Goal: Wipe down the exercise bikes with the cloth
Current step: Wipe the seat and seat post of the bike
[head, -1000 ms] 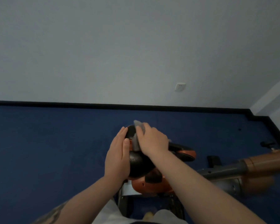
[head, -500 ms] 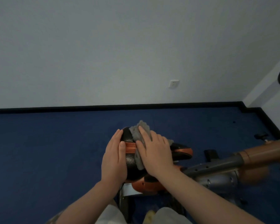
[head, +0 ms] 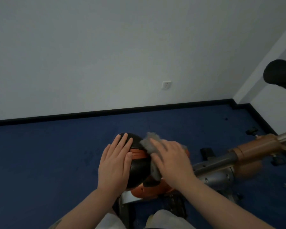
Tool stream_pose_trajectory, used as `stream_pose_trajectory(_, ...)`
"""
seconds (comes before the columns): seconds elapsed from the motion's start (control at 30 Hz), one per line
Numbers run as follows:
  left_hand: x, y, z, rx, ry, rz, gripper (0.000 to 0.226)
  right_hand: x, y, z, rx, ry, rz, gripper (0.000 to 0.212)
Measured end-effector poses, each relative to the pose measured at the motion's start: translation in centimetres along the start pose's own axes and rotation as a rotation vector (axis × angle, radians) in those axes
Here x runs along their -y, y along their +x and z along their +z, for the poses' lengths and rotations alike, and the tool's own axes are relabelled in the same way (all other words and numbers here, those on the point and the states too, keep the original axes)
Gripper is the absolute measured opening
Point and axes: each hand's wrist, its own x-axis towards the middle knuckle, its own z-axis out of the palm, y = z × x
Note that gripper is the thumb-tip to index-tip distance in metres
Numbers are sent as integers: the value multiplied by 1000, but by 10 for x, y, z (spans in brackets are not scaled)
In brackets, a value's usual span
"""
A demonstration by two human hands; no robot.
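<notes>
A black perforated saddle with an orange band sits on an orange-and-grey exercise bike just below me. My left hand lies flat on the saddle's left side, fingers together and holding nothing. My right hand presses a grey cloth onto the saddle's right side; the cloth sticks out past the fingertips and hangs down under the palm. Part of the saddle is hidden beneath both hands.
The bike's brown-and-grey frame runs off to the right above blue carpet. A black padded part juts in at the right edge. A white wall with a socket stands behind, and my knees show at the bottom.
My right hand has slid with the cloth from the saddle's top middle toward its right side. The view has swung left, and the black padded part now shows more at the right.
</notes>
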Motion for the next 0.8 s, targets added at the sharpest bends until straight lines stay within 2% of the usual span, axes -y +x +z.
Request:
stream_pose_trajectory(0.1,0,1,-1,31,-3,5,53,-27,5,-3,-117,105,281,39)
stream_pose_trajectory(0.17,0,2,0,26,-51,-26,53,-10,8,3,-222,90,388,35)
stream_pose_trajectory(0.23,1,1,1,19,-79,-40,53,15,5,16,-263,20,280,35)
stream_pose_trajectory(0.3,3,0,1,31,-77,-35,54,19,-4,18,-196,51,72,42)
stream_pose_trajectory(0.37,3,1,0,34,-75,-21,54,-7,-4,8,-101,55,-111,46)
stream_pose_trajectory(0.43,3,2,-1,19,-90,-11,52,-35,-6,4,-70,110,-131,47)
stream_pose_trajectory(0.47,3,2,-1,10,-104,-10,52,-42,-7,4,-98,209,-48,46)
stream_pose_trajectory(0.53,5,3,0,9,-125,7,51,-35,-6,9,-260,403,213,46)
stream_pose_trajectory(0.6,8,4,0,22,-125,27,50,-8,2,18,-446,411,496,36)
stream_pose_trajectory(0.67,12,6,-3,68,-103,55,49,24,8,28,-537,307,693,34)
stream_pose_trajectory(0.73,20,9,-9,134,-74,122,49,60,5,37,-449,173,714,49)
stream_pose_trajectory(0.8,33,16,-17,199,-66,222,48,87,-6,45,-297,128,605,59)
